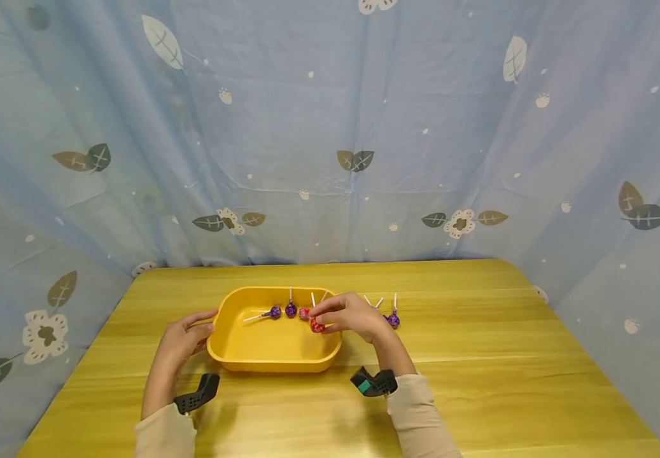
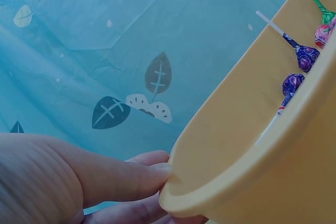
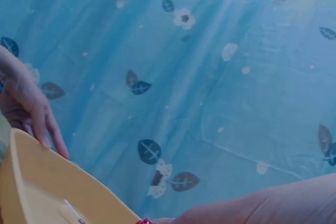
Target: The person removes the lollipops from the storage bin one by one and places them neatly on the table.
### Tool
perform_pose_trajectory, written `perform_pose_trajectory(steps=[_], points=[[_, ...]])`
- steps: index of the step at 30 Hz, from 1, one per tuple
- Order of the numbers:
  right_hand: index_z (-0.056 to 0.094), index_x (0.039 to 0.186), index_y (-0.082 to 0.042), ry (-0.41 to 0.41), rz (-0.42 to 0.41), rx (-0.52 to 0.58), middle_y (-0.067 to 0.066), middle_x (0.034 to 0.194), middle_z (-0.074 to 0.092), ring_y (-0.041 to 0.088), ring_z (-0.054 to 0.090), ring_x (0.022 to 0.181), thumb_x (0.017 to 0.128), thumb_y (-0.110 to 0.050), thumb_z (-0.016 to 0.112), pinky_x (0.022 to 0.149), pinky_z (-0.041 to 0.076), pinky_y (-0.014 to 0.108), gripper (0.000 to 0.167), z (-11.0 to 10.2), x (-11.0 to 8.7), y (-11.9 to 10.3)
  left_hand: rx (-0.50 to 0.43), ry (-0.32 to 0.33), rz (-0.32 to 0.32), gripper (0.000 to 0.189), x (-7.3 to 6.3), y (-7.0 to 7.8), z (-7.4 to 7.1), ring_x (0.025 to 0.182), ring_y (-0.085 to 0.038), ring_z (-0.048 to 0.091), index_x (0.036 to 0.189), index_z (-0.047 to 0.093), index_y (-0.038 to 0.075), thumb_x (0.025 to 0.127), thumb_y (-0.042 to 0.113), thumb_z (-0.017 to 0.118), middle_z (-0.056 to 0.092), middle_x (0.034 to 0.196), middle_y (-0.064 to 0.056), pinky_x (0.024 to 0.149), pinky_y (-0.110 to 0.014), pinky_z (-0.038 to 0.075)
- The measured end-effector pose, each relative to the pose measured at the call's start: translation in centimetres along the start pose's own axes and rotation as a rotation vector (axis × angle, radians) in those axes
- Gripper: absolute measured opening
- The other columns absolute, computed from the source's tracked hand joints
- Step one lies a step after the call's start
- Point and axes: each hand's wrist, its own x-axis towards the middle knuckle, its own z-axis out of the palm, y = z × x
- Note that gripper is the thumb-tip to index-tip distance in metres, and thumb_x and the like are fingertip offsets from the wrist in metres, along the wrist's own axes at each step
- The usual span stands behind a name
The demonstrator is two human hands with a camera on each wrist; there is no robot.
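A yellow plastic basin sits on the table. My left hand holds its left end, with the thumb at the rim and other fingers below it in the left wrist view. Over the basin's right part, my right hand pinches a red-wrapped lollipop; only a bit of red wrapper shows in the right wrist view. Inside the basin lie a purple lollipop, a second purple lollipop and a pink lollipop with a green wrapper neck.
Right of the basin, a purple lollipop lies on the wooden-patterned table, beside more lollipop sticks partly hidden by my right hand. A blue curtain with leaf and flower prints hangs behind the table and along its sides.
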Motion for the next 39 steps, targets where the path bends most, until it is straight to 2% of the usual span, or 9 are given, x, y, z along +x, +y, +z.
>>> perform_pose_trajectory(steps=[5,9,12,14,16,19,21,32,39], points=[[0.063,0.115,0.012,0.042,-0.004,-0.006,0.026,0.121,0.058,0.027,0.066,0.095,0.093,0.000,0.060,0.087,0.052,0.045,0.026,-1.3,-0.5,0.0,-0.003,-0.001,0.006,0.044,-0.1,-0.1,0.0,0.103,-0.026,0.063,0.139,0.048,-0.004,0.099,0.013,0.054,0.058,0.127,-0.025,0.075,-0.026,0.055],[0.063,0.118,0.012,0.094,0.005,-0.019,0.023,0.118,0.061,0.026,0.067,0.093,0.093,-0.003,0.061,0.085,0.053,0.043,0.029,-2.4,-1.0,0.1,-0.002,0.001,0.009,0.044,-0.1,-0.1,0.0,0.100,-0.024,0.064,0.139,0.049,-0.004,0.098,0.013,0.054,0.059,0.126,-0.025,0.075,-0.027,0.055],[0.067,0.117,0.004,0.157,0.038,-0.065,0.017,0.106,0.067,0.020,0.067,0.076,0.092,-0.009,0.064,0.068,0.055,0.034,0.028,-3.2,-1.5,0.3,0.000,0.003,0.006,0.044,-0.1,-0.1,0.1,0.098,-0.023,0.064,0.138,0.049,-0.004,0.098,0.013,0.054,0.059,0.125,-0.025,0.074,-0.027,0.056],[0.069,0.116,0.001,0.185,0.041,-0.078,0.014,0.103,0.068,0.018,0.066,0.074,0.092,-0.010,0.064,0.064,0.054,0.032,0.027,-3.8,-1.7,0.5,0.002,0.003,0.003,0.044,-0.1,-0.1,0.1,0.099,-0.023,0.064,0.138,0.049,-0.004,0.098,0.013,0.054,0.059,0.125,-0.025,0.075,-0.027,0.056],[0.069,0.117,0.001,0.206,0.040,-0.076,0.015,0.105,0.068,0.019,0.066,0.077,0.092,-0.010,0.064,0.066,0.054,0.033,0.027,-4.4,-2.0,0.7,0.004,0.003,0.001,0.044,-0.1,-0.1,0.1,0.100,-0.025,0.064,0.138,0.049,-0.004,0.098,0.013,0.054,0.059,0.125,-0.026,0.075,-0.028,0.056],[0.064,0.119,0.009,0.214,0.010,-0.021,0.023,0.117,0.062,0.024,0.066,0.094,0.093,-0.004,0.061,0.086,0.052,0.047,0.029,-5.4,-2.5,0.9,0.014,0.002,0.001,0.044,-0.1,-0.1,0.1,0.102,-0.028,0.063,0.139,0.049,-0.003,0.099,0.014,0.054,0.058,0.126,-0.026,0.075,-0.028,0.056],[0.061,0.120,0.012,0.227,0.000,0.003,0.026,0.122,0.058,0.026,0.064,0.099,0.094,-0.001,0.059,0.090,0.049,0.050,0.030,-6.1,-2.9,1.0,0.018,0.004,0.001,0.044,-0.1,-0.1,0.1,0.102,-0.028,0.063,0.139,0.049,-0.003,0.099,0.014,0.055,0.058,0.126,-0.026,0.075,-0.028,0.056],[0.060,0.124,0.009,0.366,0.045,-0.017,0.023,0.130,0.054,0.026,0.059,0.108,0.096,-0.004,0.056,0.094,0.048,0.044,0.031,-9.4,-5.1,1.4,0.024,0.014,0.007,0.045,0.0,-0.2,0.0,0.097,-0.022,0.064,0.138,0.050,-0.003,0.097,0.014,0.057,0.060,0.124,-0.024,0.074,-0.026,0.055],[0.059,0.123,0.013,0.430,0.084,-0.007,0.025,0.124,0.057,0.022,0.062,0.099,0.096,-0.001,0.055,0.094,0.047,0.048,0.031,-10.7,-5.8,2.1,0.025,0.012,0.008,0.046,0.2,-0.3,-0.1,0.098,-0.023,0.064,0.139,0.049,-0.003,0.098,0.016,0.057,0.059,0.125,-0.024,0.074,-0.028,0.056]])
